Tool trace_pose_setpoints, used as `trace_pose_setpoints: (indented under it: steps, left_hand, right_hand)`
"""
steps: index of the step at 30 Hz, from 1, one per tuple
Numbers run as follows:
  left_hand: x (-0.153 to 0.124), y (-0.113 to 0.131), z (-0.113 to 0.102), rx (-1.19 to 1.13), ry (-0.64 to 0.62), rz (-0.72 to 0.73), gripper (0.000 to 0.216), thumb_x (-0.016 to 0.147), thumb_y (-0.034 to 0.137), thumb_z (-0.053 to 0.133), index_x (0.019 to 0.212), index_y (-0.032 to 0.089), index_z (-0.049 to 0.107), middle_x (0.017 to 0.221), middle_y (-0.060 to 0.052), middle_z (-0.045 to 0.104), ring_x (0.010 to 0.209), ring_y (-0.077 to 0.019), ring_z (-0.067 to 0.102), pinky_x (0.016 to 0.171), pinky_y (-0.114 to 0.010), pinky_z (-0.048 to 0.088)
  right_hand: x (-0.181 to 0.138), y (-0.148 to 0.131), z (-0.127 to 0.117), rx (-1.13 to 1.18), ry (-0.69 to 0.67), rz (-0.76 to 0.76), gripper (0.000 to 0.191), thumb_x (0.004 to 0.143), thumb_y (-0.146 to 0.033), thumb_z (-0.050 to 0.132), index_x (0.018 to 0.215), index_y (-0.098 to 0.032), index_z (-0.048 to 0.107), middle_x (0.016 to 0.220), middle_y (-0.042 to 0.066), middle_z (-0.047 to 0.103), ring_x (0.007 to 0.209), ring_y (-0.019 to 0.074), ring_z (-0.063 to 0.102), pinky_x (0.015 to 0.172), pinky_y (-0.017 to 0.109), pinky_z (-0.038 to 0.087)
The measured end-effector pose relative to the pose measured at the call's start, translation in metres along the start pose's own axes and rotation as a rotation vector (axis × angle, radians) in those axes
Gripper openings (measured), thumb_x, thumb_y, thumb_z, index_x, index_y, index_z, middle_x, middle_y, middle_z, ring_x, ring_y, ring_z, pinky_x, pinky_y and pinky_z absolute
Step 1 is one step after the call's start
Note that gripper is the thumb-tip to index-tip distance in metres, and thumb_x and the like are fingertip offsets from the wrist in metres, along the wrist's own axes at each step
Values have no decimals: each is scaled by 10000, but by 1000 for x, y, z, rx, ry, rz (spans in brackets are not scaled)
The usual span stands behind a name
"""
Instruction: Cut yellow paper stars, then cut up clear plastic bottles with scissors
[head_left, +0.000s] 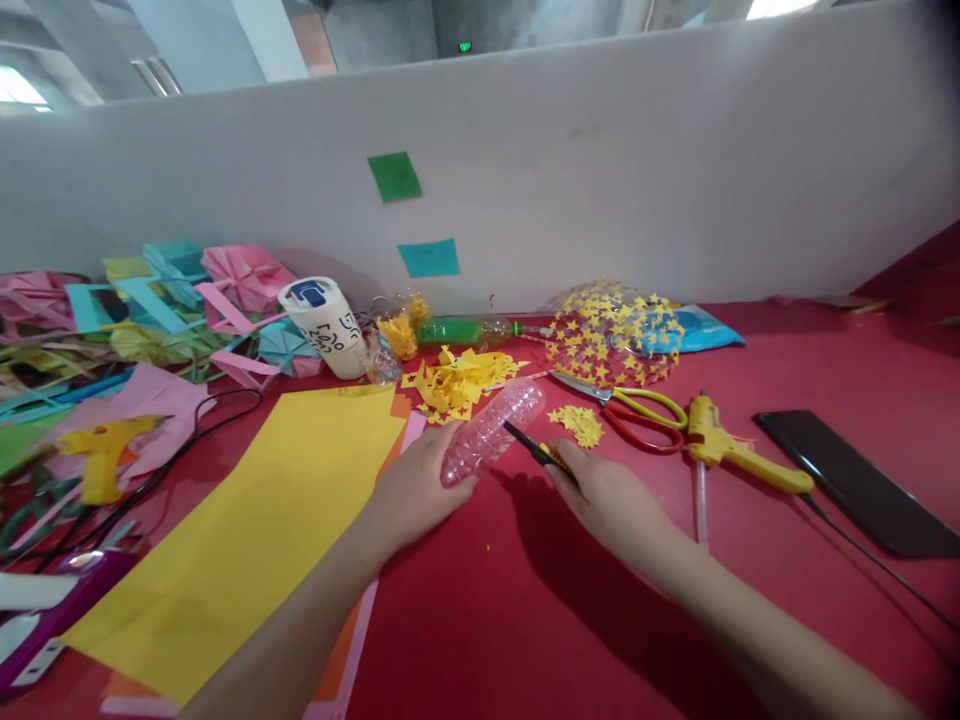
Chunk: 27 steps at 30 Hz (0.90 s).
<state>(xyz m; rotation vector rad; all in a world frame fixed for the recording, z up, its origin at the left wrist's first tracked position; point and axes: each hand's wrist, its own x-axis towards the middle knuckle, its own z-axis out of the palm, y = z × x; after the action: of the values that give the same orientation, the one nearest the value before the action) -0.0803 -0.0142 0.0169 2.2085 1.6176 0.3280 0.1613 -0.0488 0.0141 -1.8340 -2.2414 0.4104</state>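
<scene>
My left hand (420, 484) is closed round the lower end of a clear plastic bottle (499, 430), which lies tilted above the red tabletop. A dark, slim utility knife (529, 442) with a yellow part is gripped in my right hand (600, 492). Its tip points up and left, close to the bottle's side; whether the two touch I cannot tell. Small yellow paper stars (579, 424) lie in a little pile beyond my right hand. Behind the bottle is a heap of yellow paper scraps (457, 382).
Scissors (645, 415), a yellow glue gun (735, 450) with a cord and a black phone (862, 485) lie right. Yellow paper sheets (262, 510), another glue gun (105, 455) and folded paper lanterns (240, 280) are left. A green bottle (465, 331) lies before the white partition (600, 180).
</scene>
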Motion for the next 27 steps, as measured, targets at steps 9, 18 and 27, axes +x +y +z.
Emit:
trace_pose_setpoints:
  steps: [9, 18, 27]
  left_hand:
    - [9, 25, 7, 214, -4, -51, 638, 832, 531, 517, 1332, 146, 425, 1302, -189, 590, 1180, -340, 585, 891, -420, 496]
    - [13, 35, 17, 334, 26, -27, 422, 835, 422, 550, 1159, 155, 510, 1103, -168, 661, 987, -315, 646, 754, -377, 490]
    - [13, 30, 21, 343, 61, 11, 374, 859, 418, 501, 1117, 149, 529, 1047, -155, 656, 948, -304, 643, 737, -378, 481]
  right_hand:
    - [3, -7, 3, -100, 3, -32, 180, 953, -172, 419, 1076, -159, 550, 795, 87, 744, 652, 229, 705, 487, 263, 197]
    - [10, -13, -7, -391, -99, -82, 185, 973, -144, 396, 1066, -130, 555, 704, 91, 718, 594, 241, 722, 426, 262, 237]
    - [22, -19, -29, -422, -134, -213, 212, 973, -175, 413, 1065, -103, 590, 715, 111, 722, 614, 245, 717, 477, 267, 369]
